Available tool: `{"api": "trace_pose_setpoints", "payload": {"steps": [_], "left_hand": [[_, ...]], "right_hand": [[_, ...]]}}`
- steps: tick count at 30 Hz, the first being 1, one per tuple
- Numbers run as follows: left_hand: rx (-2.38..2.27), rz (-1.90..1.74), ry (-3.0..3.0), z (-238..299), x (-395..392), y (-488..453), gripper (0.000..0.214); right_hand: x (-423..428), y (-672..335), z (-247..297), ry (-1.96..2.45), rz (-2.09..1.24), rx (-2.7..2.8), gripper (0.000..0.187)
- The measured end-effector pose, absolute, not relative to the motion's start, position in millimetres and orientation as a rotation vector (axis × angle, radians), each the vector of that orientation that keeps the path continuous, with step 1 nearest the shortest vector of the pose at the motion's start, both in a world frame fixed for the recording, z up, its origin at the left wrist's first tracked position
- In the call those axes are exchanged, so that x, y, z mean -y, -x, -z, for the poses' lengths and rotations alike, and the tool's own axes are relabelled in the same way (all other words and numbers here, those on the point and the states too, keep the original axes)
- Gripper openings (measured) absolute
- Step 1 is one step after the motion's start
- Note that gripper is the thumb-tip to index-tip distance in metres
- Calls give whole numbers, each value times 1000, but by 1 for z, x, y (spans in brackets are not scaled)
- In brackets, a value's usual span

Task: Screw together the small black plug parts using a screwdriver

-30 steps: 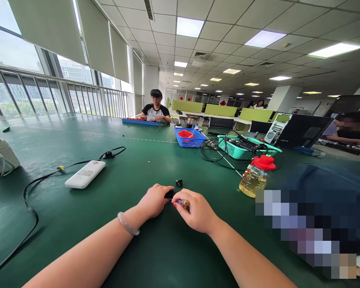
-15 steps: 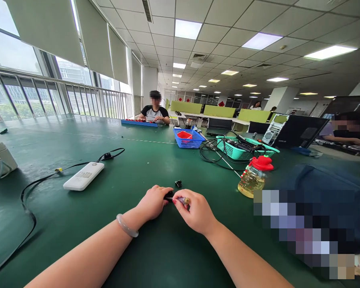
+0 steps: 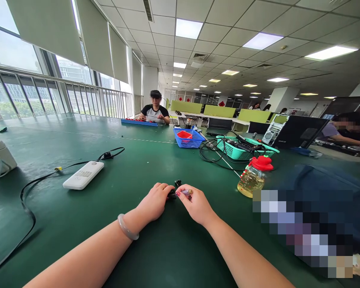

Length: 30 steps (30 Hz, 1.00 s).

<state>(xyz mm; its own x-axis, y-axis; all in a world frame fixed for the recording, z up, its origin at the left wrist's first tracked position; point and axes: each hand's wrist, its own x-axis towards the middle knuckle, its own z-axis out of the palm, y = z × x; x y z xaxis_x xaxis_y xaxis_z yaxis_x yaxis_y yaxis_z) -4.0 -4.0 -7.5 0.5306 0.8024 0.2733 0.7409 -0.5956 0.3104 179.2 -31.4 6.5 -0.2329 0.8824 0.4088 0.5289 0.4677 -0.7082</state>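
Note:
My left hand (image 3: 153, 203), with a pale bangle on its wrist, is closed over a small black part (image 3: 171, 195) on the green table. Its fingers hide much of that part, so its kind does not show. Between the thumb and fingers of my right hand (image 3: 198, 206) is a small screwdriver (image 3: 187, 192) with a translucent handle, its tip pointing left at the black part. Whether the tip touches it I cannot tell. Just beyond my fingers lies another small black piece (image 3: 178, 183).
A white power bank (image 3: 84, 175) and black strap (image 3: 33, 186) lie left. To the right stands a red-capped bottle (image 3: 252, 178). Farther back are a blue basket (image 3: 188, 143), a green basket (image 3: 237, 152) with cables, and a person (image 3: 155, 109) at a blue tray (image 3: 139, 123).
Both hands have shifted slightly right with the black part and screwdriver. The screwdriver lies flatter, and my right hand is now closer to the loose black piece.

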Motion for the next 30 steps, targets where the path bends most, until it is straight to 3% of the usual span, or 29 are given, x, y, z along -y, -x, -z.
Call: {"api": "trace_pose_setpoints", "payload": {"steps": [5,11,17,22,30], "left_hand": [[-1485,-614,-2644,-3,8,4,53],[-1848,-500,-2613,-10,10,8,64],[-1911,-229,-2579,-6,14,9,52],[-1899,-185,-2614,1,12,10,32],[-1414,-491,-2703,10,4,4,43]], "right_hand": [[24,-189,-3,1060,-714,1631,32],[10,-202,6,1150,-692,1436,34],[4,-204,12,1299,-635,1490,31],[2,-204,13,1306,-639,1522,32],[5,-202,9,1310,-535,1584,30]]}}
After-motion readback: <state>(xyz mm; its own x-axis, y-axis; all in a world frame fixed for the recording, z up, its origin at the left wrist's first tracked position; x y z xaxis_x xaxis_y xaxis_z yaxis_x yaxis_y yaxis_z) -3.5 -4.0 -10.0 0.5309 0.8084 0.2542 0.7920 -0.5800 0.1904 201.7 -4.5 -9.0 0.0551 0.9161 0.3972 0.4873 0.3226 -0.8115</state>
